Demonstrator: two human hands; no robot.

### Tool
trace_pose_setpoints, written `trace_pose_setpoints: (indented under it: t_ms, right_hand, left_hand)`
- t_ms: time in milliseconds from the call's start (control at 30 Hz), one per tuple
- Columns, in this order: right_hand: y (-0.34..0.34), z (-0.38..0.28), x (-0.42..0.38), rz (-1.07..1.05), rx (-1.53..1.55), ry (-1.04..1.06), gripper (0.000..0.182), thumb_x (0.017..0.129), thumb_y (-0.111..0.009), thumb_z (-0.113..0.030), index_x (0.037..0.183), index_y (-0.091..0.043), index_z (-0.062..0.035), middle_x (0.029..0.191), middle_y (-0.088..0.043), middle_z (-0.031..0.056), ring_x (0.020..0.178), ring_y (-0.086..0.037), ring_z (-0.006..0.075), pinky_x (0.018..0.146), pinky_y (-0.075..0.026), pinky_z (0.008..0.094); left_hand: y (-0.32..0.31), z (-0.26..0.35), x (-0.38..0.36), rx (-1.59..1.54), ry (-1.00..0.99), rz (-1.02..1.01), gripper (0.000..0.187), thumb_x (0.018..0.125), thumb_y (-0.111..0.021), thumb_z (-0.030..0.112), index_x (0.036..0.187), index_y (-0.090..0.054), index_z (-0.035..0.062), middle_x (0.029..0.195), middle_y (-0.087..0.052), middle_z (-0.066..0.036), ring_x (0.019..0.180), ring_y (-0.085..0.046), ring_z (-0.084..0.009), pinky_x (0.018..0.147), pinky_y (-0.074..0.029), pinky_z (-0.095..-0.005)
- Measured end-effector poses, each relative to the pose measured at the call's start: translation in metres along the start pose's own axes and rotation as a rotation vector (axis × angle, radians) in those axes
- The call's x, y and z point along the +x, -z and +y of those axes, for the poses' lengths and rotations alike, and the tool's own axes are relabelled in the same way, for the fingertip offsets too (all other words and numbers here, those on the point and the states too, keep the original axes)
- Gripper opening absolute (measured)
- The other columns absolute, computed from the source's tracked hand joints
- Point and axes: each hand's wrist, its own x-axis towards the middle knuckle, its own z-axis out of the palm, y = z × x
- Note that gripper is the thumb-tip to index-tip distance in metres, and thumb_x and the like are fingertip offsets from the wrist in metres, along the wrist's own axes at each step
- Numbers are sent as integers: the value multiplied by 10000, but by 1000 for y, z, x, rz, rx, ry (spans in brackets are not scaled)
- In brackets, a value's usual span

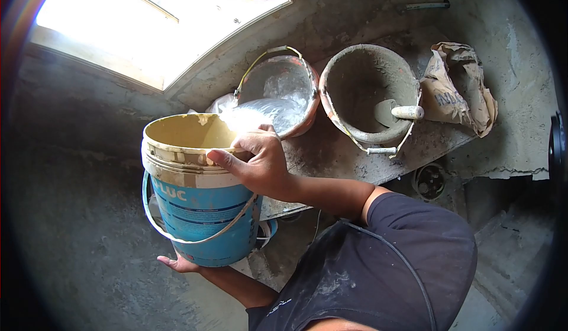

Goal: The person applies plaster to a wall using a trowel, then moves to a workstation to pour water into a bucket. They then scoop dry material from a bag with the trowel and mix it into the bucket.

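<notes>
A blue plastic bucket with a cream, stained rim is held up between my hands, tilted toward the right. My right hand grips its rim, thumb outside. At the underside, my left hand supports the base; most of its fingers are hidden beneath. Clear liquid, apparently water, runs from the far side of the rim into a second bucket with a yellowish handle. Beside that stands a mortar-crusted bucket, where a trowel with a pale handle rests at the rim.
A crumpled paper sack stands right of the buckets on a dusty board. Behind is a rough cement wall with a bright window opening. A round dark object lies below the board's edge.
</notes>
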Motion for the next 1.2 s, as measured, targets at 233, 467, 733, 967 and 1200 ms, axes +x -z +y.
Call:
trace_pose_setpoints:
  t_ms: [233,467,733,967,1200]
  right_hand:
    - [-6,1,6,22,55,16,410,828,-731,-368,615,-671,-23,492,-554,59,445,-447,109,543,-359,321]
    - [-10,4,8,25,155,-37,385,842,-726,-338,671,-708,6,522,-613,73,468,-539,92,474,-408,263]
    - [-5,-8,12,39,174,-19,418,833,-729,-360,646,-690,12,521,-611,82,473,-562,111,459,-412,273]
    - [-13,-9,10,109,326,-112,387,846,-726,-308,647,-682,21,518,-599,67,455,-539,95,443,-400,269]
    - [-20,-12,12,66,99,171,405,800,-752,-368,622,-689,-10,496,-590,71,438,-517,147,576,-406,338]
  left_hand:
    - [-11,-1,0,-33,-23,47,978,872,-433,602,1454,-84,-103,1554,-81,-225,1439,-122,-343,1162,-147,-482]
    - [-27,3,-9,-13,-13,14,977,871,-439,597,1453,-85,-104,1555,-69,-224,1442,-107,-341,1162,-149,-486]
    - [-17,7,1,-50,-56,11,974,865,-489,561,1445,-93,-114,1546,-90,-239,1438,-121,-344,1159,-155,-495]
    - [-28,11,-7,2,-63,-29,966,873,-470,568,1437,-105,-127,1543,-93,-245,1435,-126,-353,1158,-167,-489]
    - [24,-13,8,-239,-65,6,897,889,-473,557,1399,-221,-137,1476,-262,-260,1377,-264,-358,1126,-242,-481]
